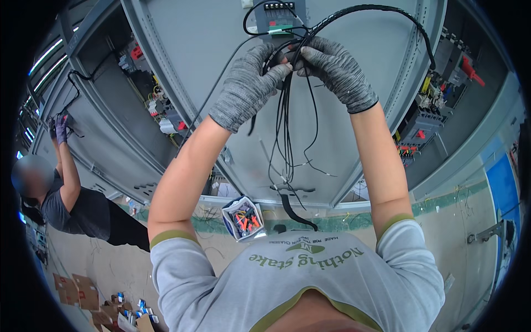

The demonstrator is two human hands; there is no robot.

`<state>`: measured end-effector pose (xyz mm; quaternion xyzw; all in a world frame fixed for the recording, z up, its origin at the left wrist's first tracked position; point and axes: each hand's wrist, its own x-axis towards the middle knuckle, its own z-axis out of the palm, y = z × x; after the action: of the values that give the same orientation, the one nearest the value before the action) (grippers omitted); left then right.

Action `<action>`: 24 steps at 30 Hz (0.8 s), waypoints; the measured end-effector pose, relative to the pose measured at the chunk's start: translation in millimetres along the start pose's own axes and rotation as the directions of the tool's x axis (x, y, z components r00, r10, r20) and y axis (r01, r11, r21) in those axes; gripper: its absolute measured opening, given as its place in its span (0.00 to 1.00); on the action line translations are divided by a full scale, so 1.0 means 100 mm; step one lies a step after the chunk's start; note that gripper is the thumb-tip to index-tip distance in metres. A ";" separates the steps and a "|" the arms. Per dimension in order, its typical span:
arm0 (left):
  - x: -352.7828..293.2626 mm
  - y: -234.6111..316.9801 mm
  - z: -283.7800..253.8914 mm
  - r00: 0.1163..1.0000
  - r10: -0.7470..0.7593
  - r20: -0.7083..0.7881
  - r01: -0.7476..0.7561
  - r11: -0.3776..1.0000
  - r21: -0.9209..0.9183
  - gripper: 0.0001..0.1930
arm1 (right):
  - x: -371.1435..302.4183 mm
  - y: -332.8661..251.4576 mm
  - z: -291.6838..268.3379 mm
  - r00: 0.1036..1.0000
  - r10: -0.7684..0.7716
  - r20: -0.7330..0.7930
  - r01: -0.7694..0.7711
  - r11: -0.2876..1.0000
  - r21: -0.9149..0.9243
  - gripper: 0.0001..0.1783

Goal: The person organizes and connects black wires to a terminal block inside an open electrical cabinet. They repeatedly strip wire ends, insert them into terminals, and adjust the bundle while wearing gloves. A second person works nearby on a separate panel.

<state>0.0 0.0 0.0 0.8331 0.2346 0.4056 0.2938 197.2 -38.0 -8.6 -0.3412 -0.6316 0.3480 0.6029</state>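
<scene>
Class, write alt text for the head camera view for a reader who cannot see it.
Two grey-gloved hands, left hand and right hand, grip a bundle of black wires before a grey electrical cabinet. Another person works at the far left.

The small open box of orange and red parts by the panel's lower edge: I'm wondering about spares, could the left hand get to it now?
Probably not at once: the left hand grips the black wire bundle overhead, though nothing blocks the box.
</scene>
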 end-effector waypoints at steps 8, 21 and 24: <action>0.05 0.06 -0.06 0.998 0.024 0.060 -0.026 0.999 0.038 0.18 | 0.00 -0.03 0.04 0.999 0.000 -0.035 -0.001 0.999 -0.034 0.17; 0.08 0.15 -0.23 0.999 -0.009 0.040 -0.004 0.954 0.301 0.17 | 0.00 -0.05 0.07 0.995 0.074 -0.068 -0.074 0.997 -0.001 0.12; 0.12 -0.01 -0.27 0.995 0.096 0.017 -0.096 0.944 0.314 0.15 | -0.01 -0.03 0.09 0.995 0.101 -0.011 -0.097 0.976 0.197 0.10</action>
<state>-15.4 16.3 19.0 0.8801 0.2552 0.3760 0.1374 188.6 -40.4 -6.5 -0.3148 -0.5702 0.4347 0.6220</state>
